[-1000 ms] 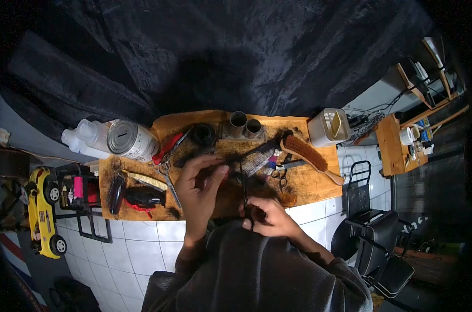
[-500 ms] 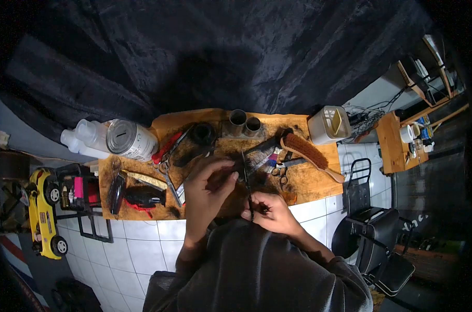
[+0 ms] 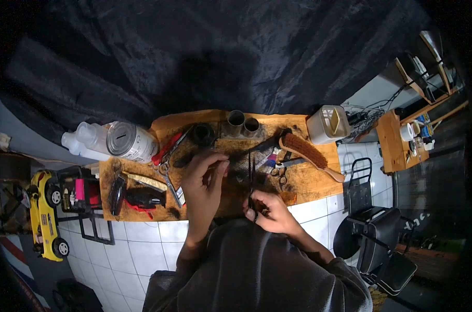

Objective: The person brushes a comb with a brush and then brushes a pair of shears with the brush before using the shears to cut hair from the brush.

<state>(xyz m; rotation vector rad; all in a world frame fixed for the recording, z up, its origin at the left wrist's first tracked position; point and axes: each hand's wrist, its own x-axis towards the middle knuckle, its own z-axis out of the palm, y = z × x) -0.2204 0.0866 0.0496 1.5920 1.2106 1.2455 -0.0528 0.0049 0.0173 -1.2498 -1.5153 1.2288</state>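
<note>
Looking down, we find our right hand low over the front edge of the wooden desk, its grip closed around the handles of a pair of scissors. These scissors stand nearly upright in view, blades pointing away from us toward the middle of the desk. Our left hand sits just beside them on the left, fingers bent and drawn together near the blade tips; we cannot tell whether that grip holds anything. Around the hands lie a brown brush to the right, 2 metal cups at the far edge, a red-handled tool and a black clipper to the left. A tin can and white bottles lie on their sides at the left corner, and a white container stands at the right corner. A black cloth hangs behind the desk. A yellow toy car shows at the far left, off the desk, and a black chair stands on the tiled floor at the right.
</note>
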